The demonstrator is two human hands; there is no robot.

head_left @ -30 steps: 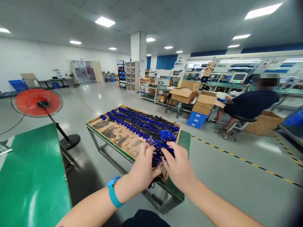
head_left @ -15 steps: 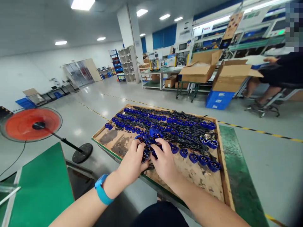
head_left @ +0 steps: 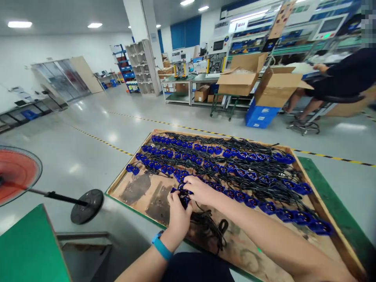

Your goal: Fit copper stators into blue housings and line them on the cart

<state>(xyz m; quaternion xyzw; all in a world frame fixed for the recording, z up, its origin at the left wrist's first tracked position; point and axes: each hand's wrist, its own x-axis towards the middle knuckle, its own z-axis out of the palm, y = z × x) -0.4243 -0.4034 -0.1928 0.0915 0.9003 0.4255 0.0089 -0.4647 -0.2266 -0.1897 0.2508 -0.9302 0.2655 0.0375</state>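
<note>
Over the near side of a shallow wooden tray (head_left: 135, 203), my left hand (head_left: 179, 215) curls around a small bunch of blue connectors (head_left: 185, 200) with black cables. My right hand (head_left: 197, 190) is closed beside it, its fingertips on a blue connector at the top of the bunch. A bundle of black cables (head_left: 210, 227) trails from the bunch onto the tray floor. Behind my hands, rows of blue connectors (head_left: 207, 164) with orange-coloured insides stand across the tray, their black cables (head_left: 252, 182) lying between the rows. My fingers partly hide the held pieces.
A floor fan (head_left: 17, 172) stands at the left by a green tabletop (head_left: 29, 246). Beyond the tray are cardboard boxes (head_left: 237, 84), blue crates (head_left: 261, 115) and a seated person (head_left: 343, 74). Yellow-black tape (head_left: 331, 156) marks the floor.
My view has turned right and down. My hands have moved apart from the back rows toward the near side, and the cable bundle below them now shows on the tray.
</note>
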